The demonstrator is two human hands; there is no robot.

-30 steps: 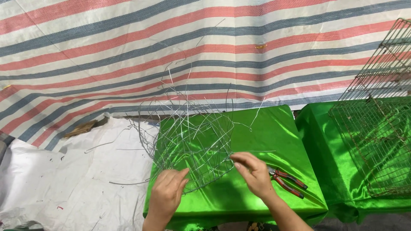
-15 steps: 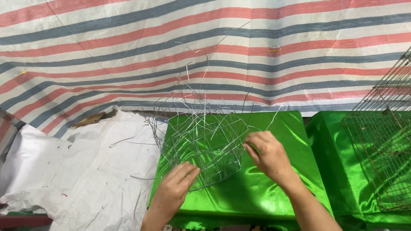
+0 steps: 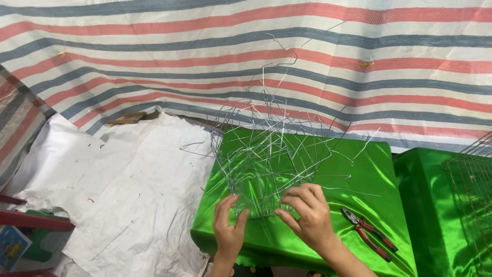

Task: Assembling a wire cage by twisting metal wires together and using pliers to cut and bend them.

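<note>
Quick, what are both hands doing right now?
Left hand: fingers spread open, touching the near edge of the wire tangle.
Right hand: fingers curled, pinching wires of the tangle.

Cut off at the right edge: wire mesh cage (image 3: 474,200), only its near corner in view. Cut off at the bottom: both forearms and the green-draped counter (image 3: 328,256). Hidden behind the tangled wire bundle (image 3: 266,159): left hand (image 3: 229,231) fingertips. Too fine to tell: which strands the right hand (image 3: 307,218) fingers pinch.
</note>
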